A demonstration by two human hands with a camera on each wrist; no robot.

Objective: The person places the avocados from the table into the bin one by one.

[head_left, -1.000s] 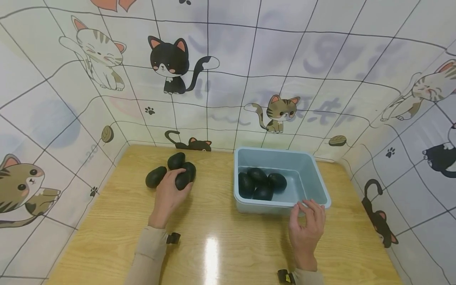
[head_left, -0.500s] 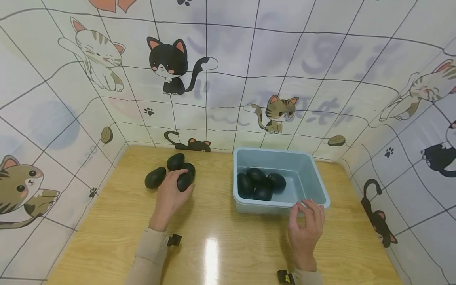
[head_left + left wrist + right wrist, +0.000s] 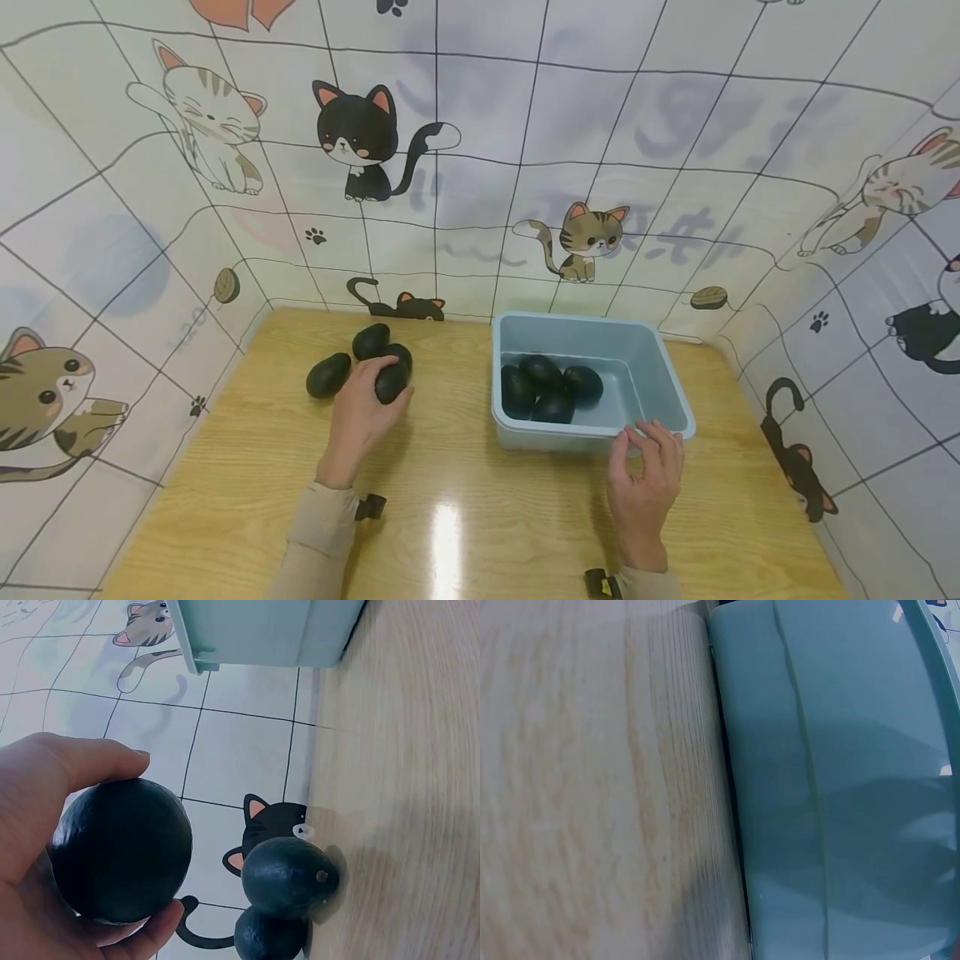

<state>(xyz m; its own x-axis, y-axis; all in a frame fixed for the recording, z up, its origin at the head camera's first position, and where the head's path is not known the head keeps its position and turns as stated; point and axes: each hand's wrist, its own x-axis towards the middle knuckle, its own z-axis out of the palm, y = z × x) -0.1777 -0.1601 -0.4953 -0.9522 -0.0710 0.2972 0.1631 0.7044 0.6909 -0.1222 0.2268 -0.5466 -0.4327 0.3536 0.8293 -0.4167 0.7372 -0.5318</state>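
Note:
In the head view my left hand (image 3: 363,412) grips a dark green avocado (image 3: 392,382) at the left of the table. Thumb and fingers wrap its sides, and the left wrist view shows this avocado (image 3: 124,851) raised off the table. Three more avocados lie right by the hand: one to its left (image 3: 327,375), one behind (image 3: 371,342), and one partly hidden by the held fruit (image 3: 399,357). My right hand (image 3: 647,483) pinches the front rim of a light blue plastic bin (image 3: 570,431), near its right corner. Several avocados (image 3: 555,406) rest in the bin's left half.
The wood-grain table (image 3: 480,517) is bounded at the back and sides by a white sheet (image 3: 480,183) printed with cats and grid lines. The bin stands close to the back sheet. The bin's outer wall (image 3: 840,795) fills much of the right wrist view.
My left hand has shifted slightly to the right with the avocado in its grip. The right hand stays at the bin's rim, and the other avocados keep their places.

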